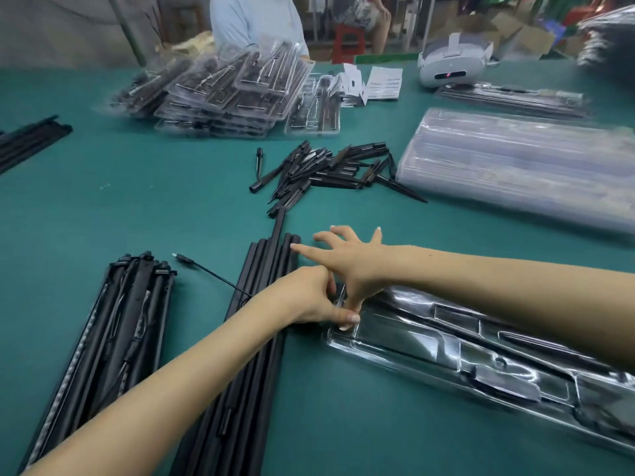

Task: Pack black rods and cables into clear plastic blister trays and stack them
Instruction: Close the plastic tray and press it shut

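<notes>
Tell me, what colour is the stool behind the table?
The stool is red, seen best in the head view, the only view, at the top centre beyond the table.

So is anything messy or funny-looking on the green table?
A bit. The short black pieces lie in a jumbled heap pointing every way, and one thin cable sticks out sideways from the neat row of black rods. The packed trays at the back are stacked crookedly. Nothing looks broken.

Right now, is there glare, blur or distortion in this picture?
Head view: glare streaks the blister tray under the hands; the filled trays and rods at the left edge look smeared; wide-angle distortion bends the table; lighting is even and soft.
</notes>
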`<state>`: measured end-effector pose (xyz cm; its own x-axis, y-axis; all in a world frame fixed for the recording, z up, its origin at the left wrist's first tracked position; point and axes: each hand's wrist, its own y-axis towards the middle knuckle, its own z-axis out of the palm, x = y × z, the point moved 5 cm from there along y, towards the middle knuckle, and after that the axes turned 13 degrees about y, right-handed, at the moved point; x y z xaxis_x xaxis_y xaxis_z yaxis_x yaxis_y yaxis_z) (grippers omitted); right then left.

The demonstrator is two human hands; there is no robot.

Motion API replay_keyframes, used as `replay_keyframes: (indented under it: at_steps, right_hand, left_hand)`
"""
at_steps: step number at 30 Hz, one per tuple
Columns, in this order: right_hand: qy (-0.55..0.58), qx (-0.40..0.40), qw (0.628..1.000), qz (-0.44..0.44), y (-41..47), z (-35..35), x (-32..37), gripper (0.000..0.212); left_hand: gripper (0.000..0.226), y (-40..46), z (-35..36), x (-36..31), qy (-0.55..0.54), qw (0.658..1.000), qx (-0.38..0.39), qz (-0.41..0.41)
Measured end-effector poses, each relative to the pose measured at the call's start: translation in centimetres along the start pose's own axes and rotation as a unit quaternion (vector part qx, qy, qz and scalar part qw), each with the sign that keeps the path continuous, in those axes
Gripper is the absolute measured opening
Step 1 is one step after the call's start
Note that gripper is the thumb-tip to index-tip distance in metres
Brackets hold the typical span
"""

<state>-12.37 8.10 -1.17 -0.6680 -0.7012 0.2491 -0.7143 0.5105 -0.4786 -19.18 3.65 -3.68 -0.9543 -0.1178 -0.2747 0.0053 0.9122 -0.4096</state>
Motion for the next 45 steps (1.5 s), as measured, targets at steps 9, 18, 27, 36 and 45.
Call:
replay_keyframes:
  at_steps: [9, 18, 27, 36, 45]
  right_hand:
    - [0.019, 0.006, 0.999, -0.048, 0.3, 0.4, 0.5, 0.116]
    - [0.072, 0.049, 0.994, -0.064, -0.3, 0.0, -1.2, 0.103]
    - [0.081, 0.058, 0.993, -0.059, -0.1, 0.6, -1.4, 0.104]
    - [0.151, 0.004, 0.974, -0.172, -2.3, -1.4, -1.8, 0.029]
    - [0.217, -0.046, 0.973, -0.068, -3.6, -0.4, -5.5, 0.03]
  left_hand:
    - [0.042, -1.0, 0.3, -0.6, 0.108, 0.994, -0.018, 0.016]
    - [0.032, -3.1, -0.1, -0.5, -0.039, 0.996, 0.05, 0.055]
    - [0.049, -3.7, -0.2, -0.4, -0.086, 0.993, 0.082, 0.025]
    - [0.015, -4.0, -0.3, -0.5, -0.185, 0.977, 0.109, -0.016]
    - [0.03, -5.8, -2.8, -2.8, 0.114, 0.952, -0.276, -0.07]
